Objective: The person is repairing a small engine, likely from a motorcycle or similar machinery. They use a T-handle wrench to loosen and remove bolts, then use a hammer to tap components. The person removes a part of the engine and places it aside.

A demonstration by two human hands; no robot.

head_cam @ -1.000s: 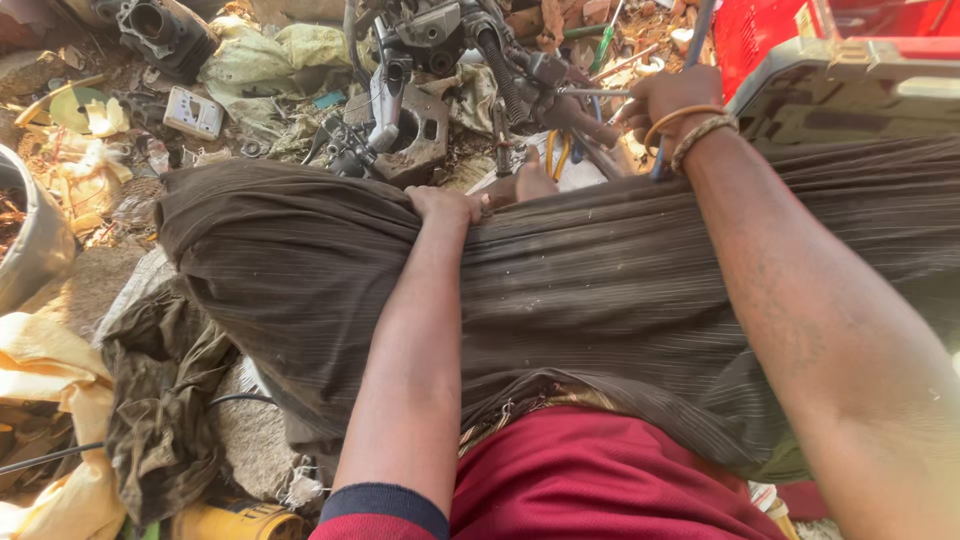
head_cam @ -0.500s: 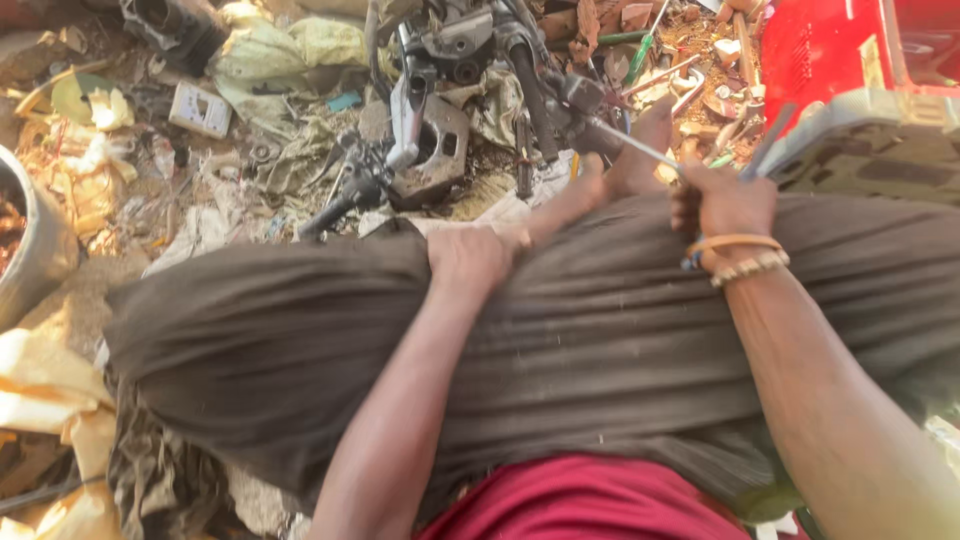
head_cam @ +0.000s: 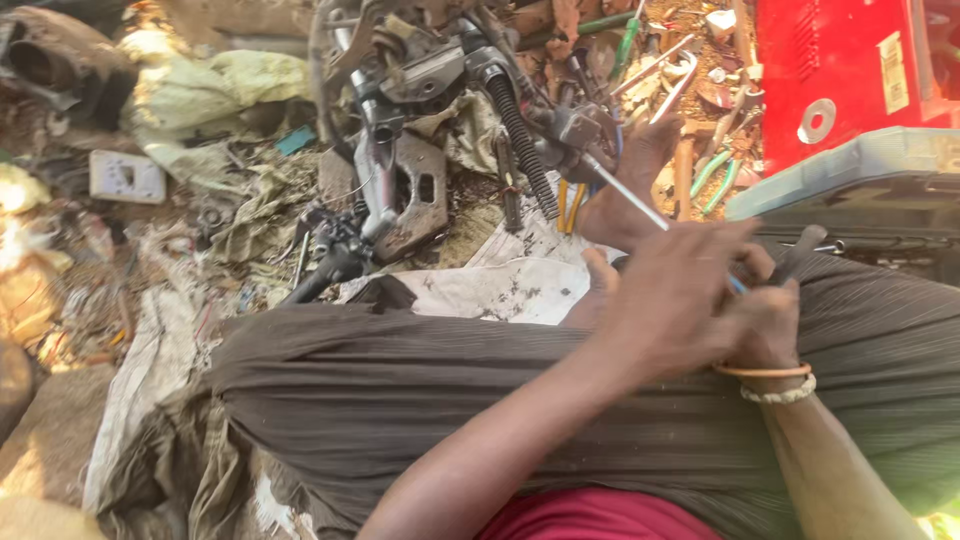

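- Far over on the left, a small white box [head_cam: 126, 177] lay in the dirt, and pale crumpled rags [head_cam: 215, 95] lay near it.
- Next came a grey metal machine part [head_cam: 395, 170] with a black ribbed hose [head_cam: 520, 135], lying on the ground among scraps. It looked heavy, hard and greasy, so it would likely be slippery to lift.
- Below it, a dirty white cloth [head_cam: 500, 285] was spread on the ground, and dark grey trousers [head_cam: 400, 400] covered the person's lap.
- Then a thin metal rod [head_cam: 625, 195] ran from the machine part down into the hands. It looked light and stiff, but thin and smooth, so a tight pinch near its lower end seemed the best hold.
- Over the lap, the left hand [head_cam: 675, 300] had its fingers curled shut around the rod.
- Just beside it, the right hand [head_cam: 765, 320], with two bracelets [head_cam: 775, 382] on the wrist, was closed too. I could not tell what it gripped.
- Last, a red metal box [head_cam: 850, 70] stood at the far right, with a grey case [head_cam: 850, 170] below it.
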